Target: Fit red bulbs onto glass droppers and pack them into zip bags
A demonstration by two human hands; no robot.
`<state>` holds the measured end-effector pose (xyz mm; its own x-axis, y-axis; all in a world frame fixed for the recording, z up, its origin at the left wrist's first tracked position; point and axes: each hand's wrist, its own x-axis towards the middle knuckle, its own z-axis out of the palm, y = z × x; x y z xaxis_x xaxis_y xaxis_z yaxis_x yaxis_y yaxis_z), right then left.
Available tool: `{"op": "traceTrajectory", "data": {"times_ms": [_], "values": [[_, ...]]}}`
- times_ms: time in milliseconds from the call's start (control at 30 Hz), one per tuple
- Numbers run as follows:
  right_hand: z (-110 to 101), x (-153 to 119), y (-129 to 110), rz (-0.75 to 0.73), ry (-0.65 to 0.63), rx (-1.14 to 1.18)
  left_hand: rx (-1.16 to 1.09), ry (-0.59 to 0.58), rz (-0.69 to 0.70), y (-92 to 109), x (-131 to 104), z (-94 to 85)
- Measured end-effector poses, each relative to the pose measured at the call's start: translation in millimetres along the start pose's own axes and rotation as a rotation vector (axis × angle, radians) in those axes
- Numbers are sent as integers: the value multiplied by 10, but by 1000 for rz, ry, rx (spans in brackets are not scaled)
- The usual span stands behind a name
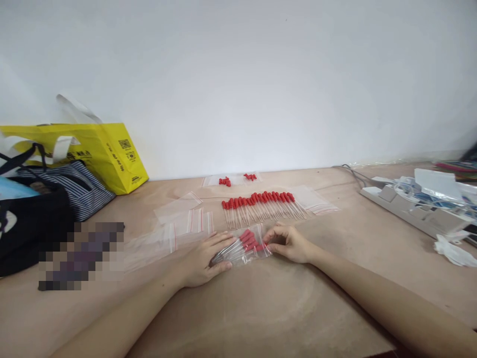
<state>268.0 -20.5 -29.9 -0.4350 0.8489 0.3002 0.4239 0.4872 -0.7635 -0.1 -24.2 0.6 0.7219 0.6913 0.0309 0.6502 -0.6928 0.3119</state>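
In front of me lies a clear zip bag (238,251) with several thin sticks in it, their red tips pointing right. My left hand (208,258) holds the bag's left end, fingers along its far side and thumb at its near side. My right hand (288,242) pinches the right end of the bag by a red tip; its fingertips partly hide what they grip. Just beyond the hands, a row of red-tipped wooden sticks (261,204) is laid out side by side on the table (261,308).
Flat zip bags (179,214) lie left of the row, another bag (315,199) at its right end. Two small red-tipped groups (224,182) rest near the wall. A yellow bag (112,154) and a striped pouch (89,191) stand left; a power strip (402,211) with cables lies right.
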Motion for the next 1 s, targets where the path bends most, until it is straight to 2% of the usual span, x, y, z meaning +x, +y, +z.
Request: {"op": "traceTrajectory", "data": {"times_ms": [200, 367, 500, 700, 800, 867, 933, 1000], "values": [[82, 73, 30, 87, -120, 370, -16, 19, 16, -35, -4, 27], [121, 136, 50, 83, -149, 457, -22, 12, 0, -26, -7, 20], [130, 153, 55, 85, -145, 411, -25, 27, 6, -29, -1, 25], [182, 148, 9, 54, -48, 206, 0, 35, 9, -52, -3, 42], [193, 134, -23, 4, -6, 91, -7, 25, -8, -42, -8, 36], [174, 120, -27, -44, -21, 58, -14, 29, -11, -37, -11, 33], [128, 109, -13, -97, -50, 33, -20, 35, -9, -33, -11, 31], [66, 108, 18, -146, -13, -55, -21, 34, -3, -31, -10, 27]]}}
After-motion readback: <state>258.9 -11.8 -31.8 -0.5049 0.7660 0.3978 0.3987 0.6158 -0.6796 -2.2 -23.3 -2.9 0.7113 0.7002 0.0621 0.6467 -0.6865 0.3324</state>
